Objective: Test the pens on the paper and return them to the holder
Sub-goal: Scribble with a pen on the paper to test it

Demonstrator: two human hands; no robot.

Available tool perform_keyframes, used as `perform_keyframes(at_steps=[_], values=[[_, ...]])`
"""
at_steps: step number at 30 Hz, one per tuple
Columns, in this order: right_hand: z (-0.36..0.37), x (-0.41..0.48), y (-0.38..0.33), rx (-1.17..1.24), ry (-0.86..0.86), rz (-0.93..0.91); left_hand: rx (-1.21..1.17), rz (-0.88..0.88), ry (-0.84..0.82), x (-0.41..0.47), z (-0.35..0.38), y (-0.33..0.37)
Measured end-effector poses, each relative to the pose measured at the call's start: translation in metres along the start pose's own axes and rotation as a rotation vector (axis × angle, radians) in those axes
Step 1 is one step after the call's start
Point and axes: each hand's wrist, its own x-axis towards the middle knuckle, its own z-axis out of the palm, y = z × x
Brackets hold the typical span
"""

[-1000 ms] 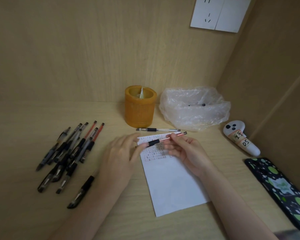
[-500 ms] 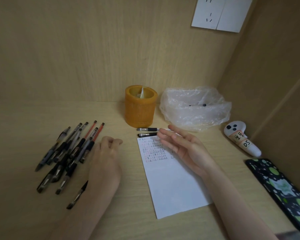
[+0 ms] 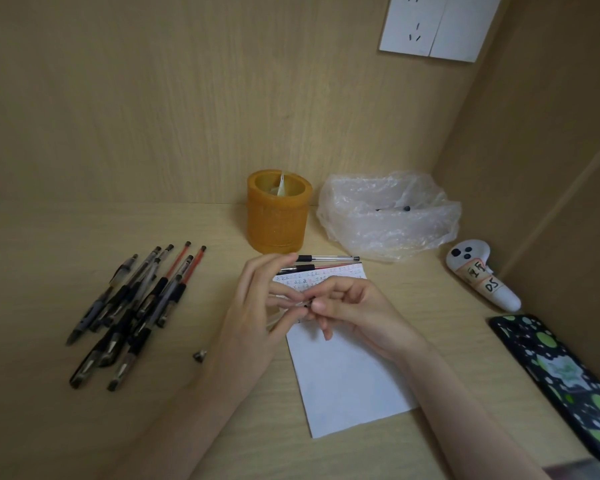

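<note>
Both hands together over the far end of the paper [image 3: 347, 375]. Left hand [image 3: 253, 317] holds a clear-barrelled pen [image 3: 290, 310] by the barrel; right hand [image 3: 355, 315] pinches its dark end. Cap or tip, cannot tell.

Step, as I read it: readying this pen for a test stroke. Written rows fill the paper's far edge.

Next move calls for a writing grip in the right hand, tip down on bare paper just nearer than the rows.

Pile of pens [image 3: 129, 306] lies left. Two pens [image 3: 326, 258] lie between paper and holder [image 3: 278, 211], not yet returned. Small dark piece [image 3: 200, 355], perhaps a cap, beside the left wrist.
</note>
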Motion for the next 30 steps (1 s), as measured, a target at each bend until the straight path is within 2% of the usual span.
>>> perform_keyframes(at_steps=[5,9,12,19,23,30], values=[[-0.002,0.002,0.001,0.026,0.089,-0.063,0.037,-0.033,0.023,-0.001,0.002,-0.003],[-0.013,0.003,-0.004,0.21,0.228,-0.143,0.296,-0.197,-0.093,-0.002,-0.004,-0.006],[-0.019,0.002,-0.006,0.268,0.269,-0.19,0.413,-0.192,-0.143,-0.005,-0.006,-0.007],[-0.015,0.0,-0.007,0.245,0.224,-0.158,0.43,-0.185,-0.179,-0.006,-0.004,-0.002],[-0.012,0.0,-0.002,0.133,0.189,-0.101,0.439,-0.15,-0.178,-0.006,-0.003,-0.004],[-0.011,0.001,-0.002,0.088,0.199,-0.113,0.301,-0.21,-0.155,-0.006,-0.001,-0.005]])
